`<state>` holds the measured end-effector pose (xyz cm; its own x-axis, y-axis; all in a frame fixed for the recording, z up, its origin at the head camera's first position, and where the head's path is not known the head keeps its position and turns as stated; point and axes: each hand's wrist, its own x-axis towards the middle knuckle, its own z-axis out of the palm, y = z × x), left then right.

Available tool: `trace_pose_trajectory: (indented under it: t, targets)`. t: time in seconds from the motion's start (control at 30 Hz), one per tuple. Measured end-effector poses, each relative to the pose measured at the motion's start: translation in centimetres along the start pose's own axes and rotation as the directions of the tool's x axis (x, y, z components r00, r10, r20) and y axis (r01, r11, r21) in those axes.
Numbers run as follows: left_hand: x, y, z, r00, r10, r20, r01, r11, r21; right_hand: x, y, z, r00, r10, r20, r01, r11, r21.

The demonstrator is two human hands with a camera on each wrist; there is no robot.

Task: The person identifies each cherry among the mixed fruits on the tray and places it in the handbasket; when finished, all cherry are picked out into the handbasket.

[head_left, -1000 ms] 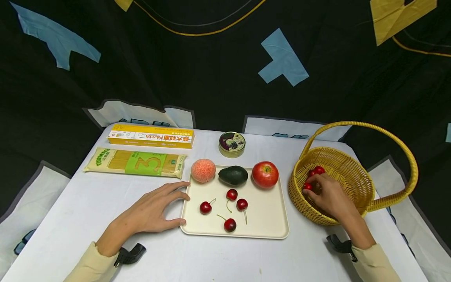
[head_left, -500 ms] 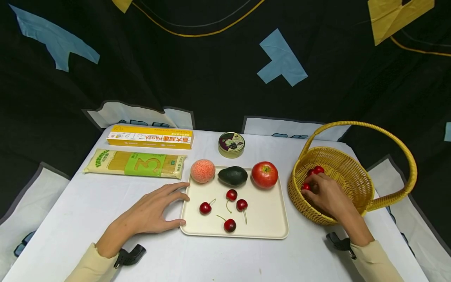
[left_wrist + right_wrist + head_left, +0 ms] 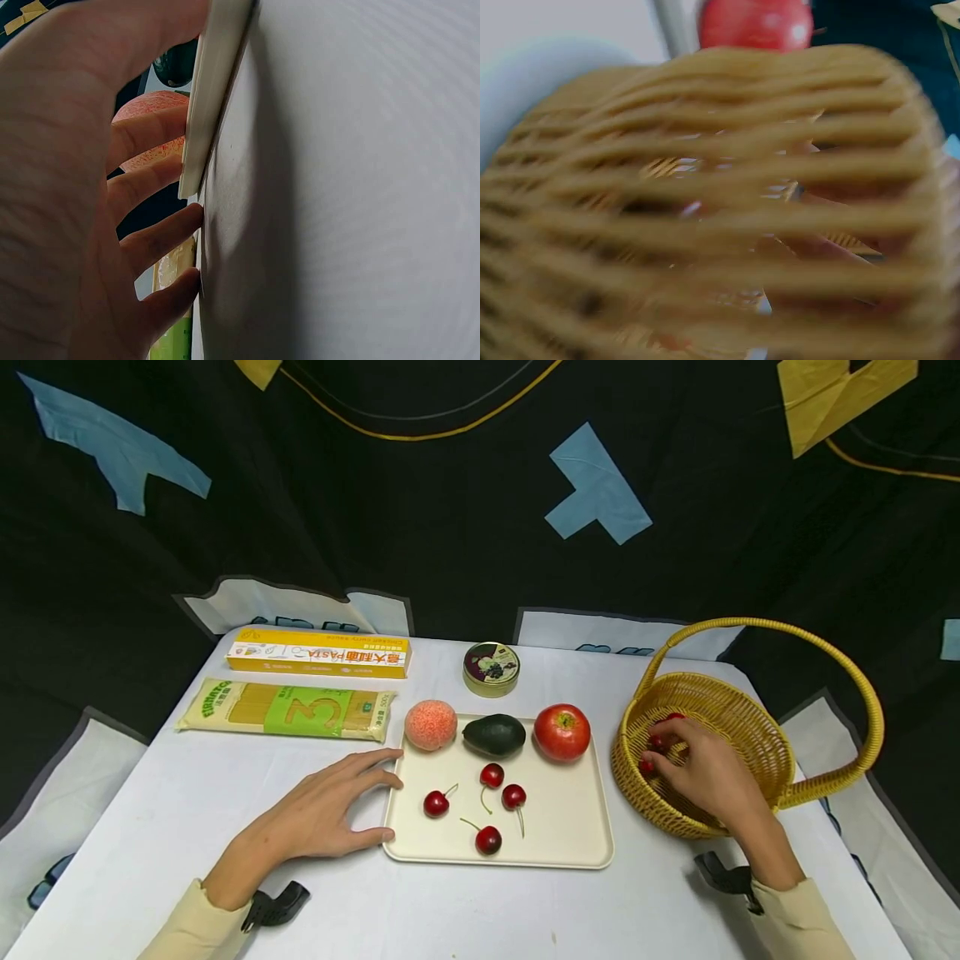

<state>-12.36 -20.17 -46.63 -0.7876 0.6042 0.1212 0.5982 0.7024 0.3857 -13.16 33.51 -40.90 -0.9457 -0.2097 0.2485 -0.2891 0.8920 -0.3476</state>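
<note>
Left hand (image 3: pixel 330 806): fingers spread, thumb and fingertips against the left edge of your tray (image 3: pixel 555 827). Right hand (image 3: pixel 708 777): down inside the basket (image 3: pixel 768 760), fingers bent over red cherries (image 3: pixel 647 767); whether you pinch one, I cannot tell.

Key relation: those cherries lie at the basket's left side, just beyond your right fingertips, toward the tray. Round, no long axis worth noting. Your right hand is by far the nearer; your left is well apart, across the tray's long side-to-side axis. Four more cherries (image 3: pixel 488 840) lie on the tray between your hands.

Views differ. Head view looks into the basket; your right wrist view gets mostly blurred weave, the apple (image 3: pixel 754 24) above the rim. Left wrist view alone shows your two lower fingers reaching past the tray's corner.
</note>
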Motion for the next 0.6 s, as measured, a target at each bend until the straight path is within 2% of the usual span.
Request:
trace_pose_trajectory:
  t: [0.23, 0.4, 0.6]
  targets:
    - [0.0, 0.0, 0.0, 1.0, 0.002, -0.005, -0.002, 1.0, 0.0, 0.3, -2.6, -0.8, 0.995, -0.034, -0.095, 0.034, 0.999, -0.004]
    - [0.0, 0.0, 0.0, 1.0, 0.0, -0.004, 0.0, 1.0, -0.004, 0.7, -4.4, -1.1, 0.992, -0.047, -0.115, 0.05, 0.998, 0.027]
    - [0.0, 0.1, 0.1, 1.0, 0.003, -0.011, -0.003, 1.0, -0.001, 1.1, -5.4, -0.5, 0.987, -0.095, -0.128, 0.102, 0.993, 0.053]
